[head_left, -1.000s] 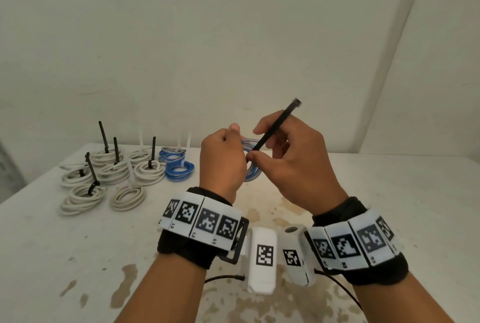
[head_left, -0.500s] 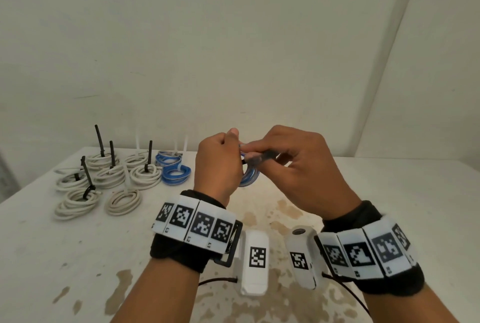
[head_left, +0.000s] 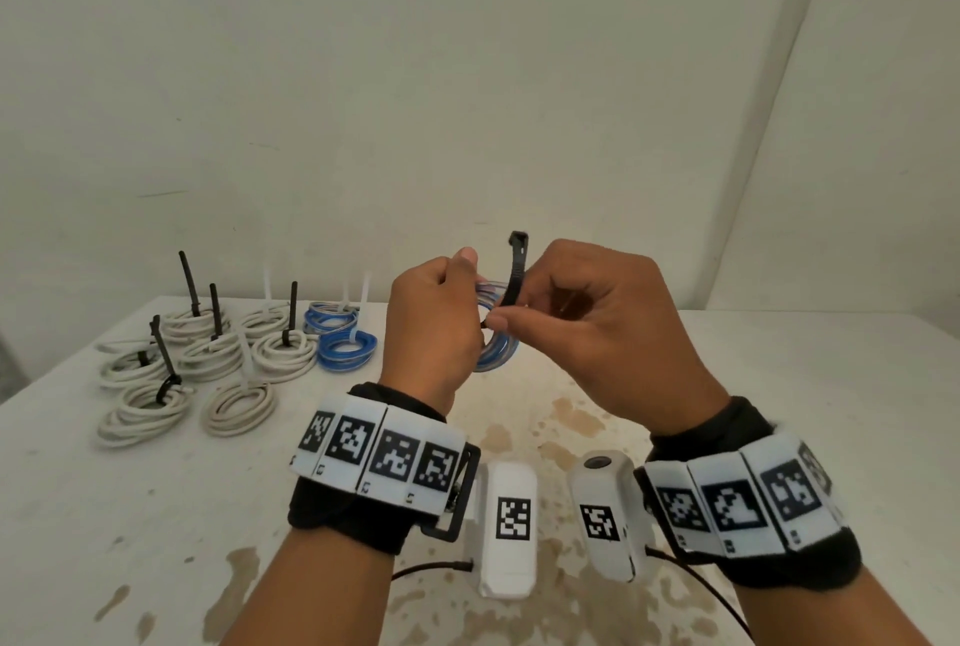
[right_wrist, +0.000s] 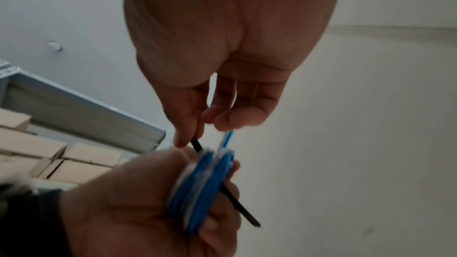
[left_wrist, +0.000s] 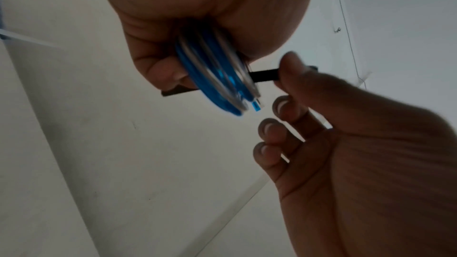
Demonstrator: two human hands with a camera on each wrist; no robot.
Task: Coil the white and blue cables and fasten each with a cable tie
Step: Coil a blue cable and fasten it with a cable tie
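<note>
On the left of the worktop (head_left: 78, 515) lie the finished white coils (head_left: 140, 411), each cinched with a tie whose tail stands up. Just right of them sit two bound blue coils (head_left: 347, 349).

Next, held up above the worktop, the left hand (head_left: 434, 328) is curled round a small blue coil (head_left: 501, 351). From the left wrist view the thumb and fingers clamp the stacked loops (left_wrist: 212, 77) from both sides. The cable looks light and springy. Its loops would probably fan apart if that clamp loosened, and a cut end (right_wrist: 227, 138) already sticks out free of the bundle. So the best hold is likely right where it is now, squeezing all turns together close to the tie.

Threaded through the middle of the coil is a black cable tie (head_left: 517, 276). It is a thin, flat, fairly stiff strip that bends without kinking and is likely slick on its smooth face. Its pointed tail (right_wrist: 247, 216) pokes out past the left hand's fingers, while its square head stands up beside the coil.

To the right, the right hand (head_left: 602, 328) pinches the tie between thumb and forefinger close to the coil, its other fingers loosely curled. Judged from this, the tie is through but not yet looped into its head. Gripping near the tail's tip should give the most control for feeding it in.
</note>
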